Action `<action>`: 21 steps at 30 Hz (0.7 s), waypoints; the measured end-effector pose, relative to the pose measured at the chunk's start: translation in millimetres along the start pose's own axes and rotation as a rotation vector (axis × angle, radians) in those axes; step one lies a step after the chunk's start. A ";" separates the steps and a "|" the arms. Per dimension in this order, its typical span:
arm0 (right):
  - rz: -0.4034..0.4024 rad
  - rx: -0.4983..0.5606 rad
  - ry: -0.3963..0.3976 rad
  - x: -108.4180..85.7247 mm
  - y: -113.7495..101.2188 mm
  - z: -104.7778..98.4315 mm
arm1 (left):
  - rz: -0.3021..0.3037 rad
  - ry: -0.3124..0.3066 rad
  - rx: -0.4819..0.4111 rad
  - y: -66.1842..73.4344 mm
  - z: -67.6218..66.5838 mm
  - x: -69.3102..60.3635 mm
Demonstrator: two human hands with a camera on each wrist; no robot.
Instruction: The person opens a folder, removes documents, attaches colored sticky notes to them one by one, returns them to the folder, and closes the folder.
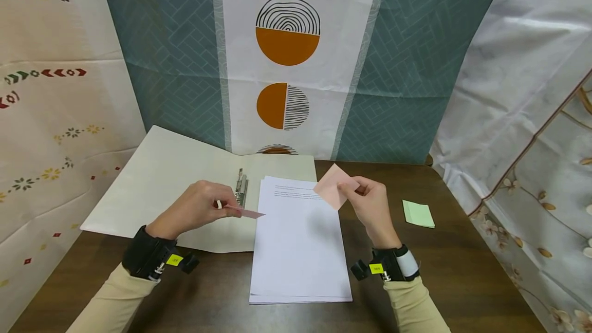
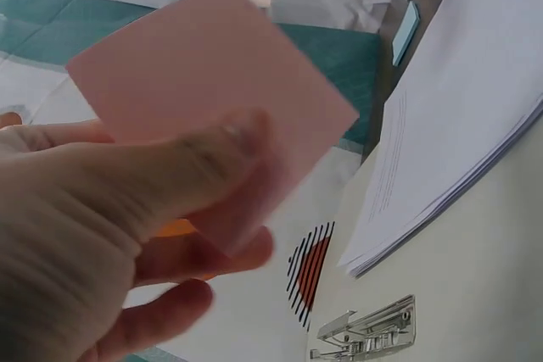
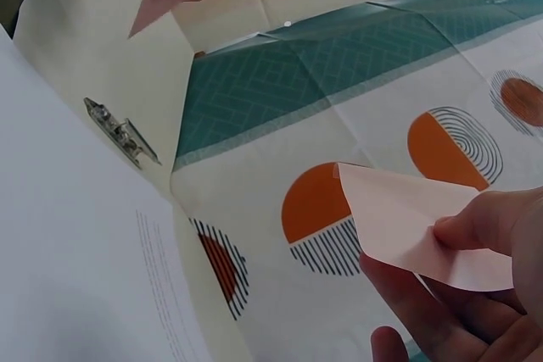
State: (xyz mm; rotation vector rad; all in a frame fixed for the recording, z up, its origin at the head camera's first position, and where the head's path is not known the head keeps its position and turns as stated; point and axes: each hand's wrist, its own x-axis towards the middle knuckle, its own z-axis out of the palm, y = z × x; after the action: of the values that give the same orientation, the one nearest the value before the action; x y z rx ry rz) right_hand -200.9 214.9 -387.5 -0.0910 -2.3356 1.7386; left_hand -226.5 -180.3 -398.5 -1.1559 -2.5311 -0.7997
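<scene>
My left hand point(image 1: 205, 207) pinches a pink sticky note point(image 2: 204, 74) between thumb and fingers, held above the open folder point(image 1: 185, 168). In the head view that note shows nearly edge-on. My right hand point(image 1: 370, 204) pinches another pink sticky note point(image 1: 332, 186) over the upper right edge of the paper stack point(image 1: 300, 245). In the right wrist view this second note point(image 3: 416, 226) curves slightly under the thumb. A few lines of print show near the top of the upper sheet. The stack overlaps the folder's right part, beside its metal clip point(image 1: 241, 189).
A pale green sticky-note pad point(image 1: 418, 214) lies on the brown table point(image 1: 444, 271) to the right. The left wrist view also shows a light blue pad point(image 2: 405, 33) near the papers. Patterned cloth point(image 1: 407, 66) hangs behind the table and at both sides.
</scene>
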 end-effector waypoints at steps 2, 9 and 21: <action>-0.002 0.003 0.002 0.2 0.9 0.1 | -0.006 -0.059 0.006 -0.6 -1.0 -0.6; -0.013 -0.014 0.006 -0.3 1.7 1.4 | -0.063 -0.263 0.008 -2.5 0.7 -2.0; -0.014 -0.015 0.001 0.6 3.3 2.1 | -0.226 -0.493 -0.049 3.8 19.5 -6.8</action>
State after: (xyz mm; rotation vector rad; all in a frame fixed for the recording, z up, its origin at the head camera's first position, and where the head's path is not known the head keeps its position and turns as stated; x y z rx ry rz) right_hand -202.3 214.0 -391.2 -0.0783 -2.3429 1.7144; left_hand -219.1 -171.2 -416.0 -1.2190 -3.1056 -0.6958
